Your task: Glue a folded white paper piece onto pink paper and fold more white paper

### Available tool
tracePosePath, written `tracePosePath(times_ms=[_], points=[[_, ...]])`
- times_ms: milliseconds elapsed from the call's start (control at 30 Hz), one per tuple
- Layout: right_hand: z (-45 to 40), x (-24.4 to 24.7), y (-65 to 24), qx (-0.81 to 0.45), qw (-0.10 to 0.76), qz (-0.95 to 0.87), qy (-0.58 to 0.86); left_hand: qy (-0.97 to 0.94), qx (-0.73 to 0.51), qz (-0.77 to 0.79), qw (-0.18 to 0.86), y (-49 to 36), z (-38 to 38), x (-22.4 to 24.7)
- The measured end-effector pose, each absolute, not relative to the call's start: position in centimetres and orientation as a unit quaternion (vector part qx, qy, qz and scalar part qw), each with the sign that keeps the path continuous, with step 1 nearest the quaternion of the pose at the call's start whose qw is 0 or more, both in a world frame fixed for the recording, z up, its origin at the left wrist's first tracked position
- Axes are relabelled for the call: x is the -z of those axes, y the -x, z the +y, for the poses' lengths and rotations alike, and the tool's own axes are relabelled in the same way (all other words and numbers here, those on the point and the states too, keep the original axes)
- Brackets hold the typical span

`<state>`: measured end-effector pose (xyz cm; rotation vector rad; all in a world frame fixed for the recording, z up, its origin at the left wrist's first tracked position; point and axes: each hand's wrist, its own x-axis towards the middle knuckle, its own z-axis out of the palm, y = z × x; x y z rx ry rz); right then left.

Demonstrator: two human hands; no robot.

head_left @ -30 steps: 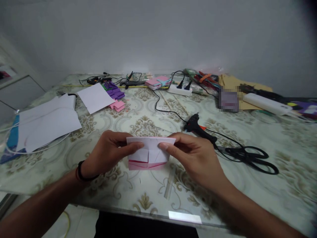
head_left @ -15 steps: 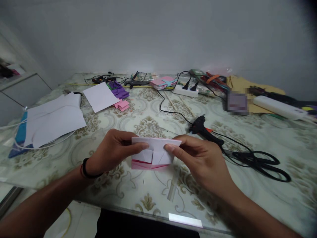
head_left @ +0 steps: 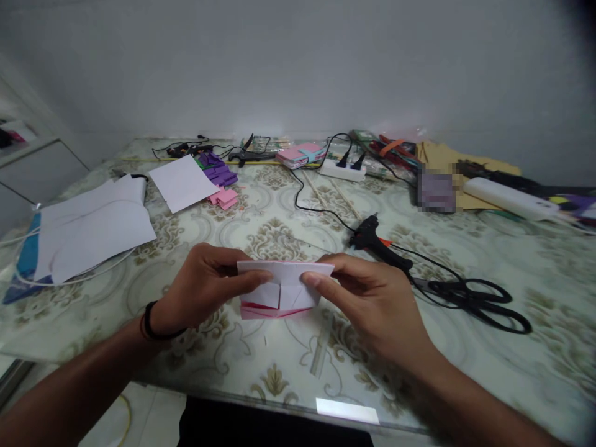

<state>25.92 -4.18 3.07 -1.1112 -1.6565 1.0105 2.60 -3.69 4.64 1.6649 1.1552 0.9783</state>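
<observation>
A folded piece of paper (head_left: pixel 292 297), white on the face toward me with pink showing along its lower edge, is held up above the table. My left hand (head_left: pixel 205 288) pinches its left end, thumb on the near face and fingers behind. At the right end my right hand (head_left: pixel 372 301) grips it the same way. A vertical slit and a crease show in the paper's middle. The fingers behind the paper are partly hidden. Beyond my right hand lies a black glue gun (head_left: pixel 379 243), with black-handled scissors (head_left: pixel 475 298) to its right.
White sheets (head_left: pixel 93 223) lie at the left, and another white sheet (head_left: pixel 181 183) is beside purple folded papers (head_left: pixel 216 171) and pink ones (head_left: pixel 223 198). A power strip (head_left: pixel 343 170) with plugged cords stands at the back. A clear stick (head_left: pixel 321 351) lies near the front edge.
The whole view has shifted slightly, so the table items appear a little further left. Both hands keep their hold on the folded paper, which looks much the same.
</observation>
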Motion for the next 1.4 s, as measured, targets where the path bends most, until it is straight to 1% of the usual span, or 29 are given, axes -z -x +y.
tracePosePath(times_ms=[200,333,533,667,900,1100,1200,1300,1400], points=[[-4.3,-2.9,-25.6,-0.411,0.446,-0.671,0.426,-0.723,-0.391,0.431,0.372,-3.1,-4.2,-4.5],[-4.7,-2.8,-25.3,-0.403,0.453,-0.685,0.404,-0.722,-0.410,0.407,0.380,-3.5,-4.5,-4.3],[-4.9,-2.5,-24.9,-0.370,0.493,-0.698,0.364,-0.731,-0.414,0.383,0.384,-3.8,-4.8,-4.2],[-5.1,-2.6,-24.8,-0.364,0.499,-0.709,0.342,-0.731,-0.413,0.379,0.390,-3.8,-4.9,-4.2],[-5.3,-2.7,-24.8,-0.369,0.499,-0.712,0.329,-0.709,-0.402,0.390,0.428,-3.8,-4.9,-4.0],[-5.4,-3.0,-24.8,-0.381,0.493,-0.705,0.339,-0.707,-0.403,0.385,0.435,-3.8,-4.9,-4.1],[-5.1,-3.1,-25.0,-0.398,0.478,-0.687,0.375,-0.706,-0.415,0.381,0.428,-3.7,-4.9,-4.2],[-4.8,-3.1,-25.2,-0.406,0.472,-0.660,0.421,-0.687,-0.424,0.417,0.417,-3.5,-4.9,-4.1],[-4.6,-3.0,-25.3,-0.418,0.468,-0.642,0.441,-0.670,-0.398,0.460,0.425,-3.3,-4.7,-4.0]])
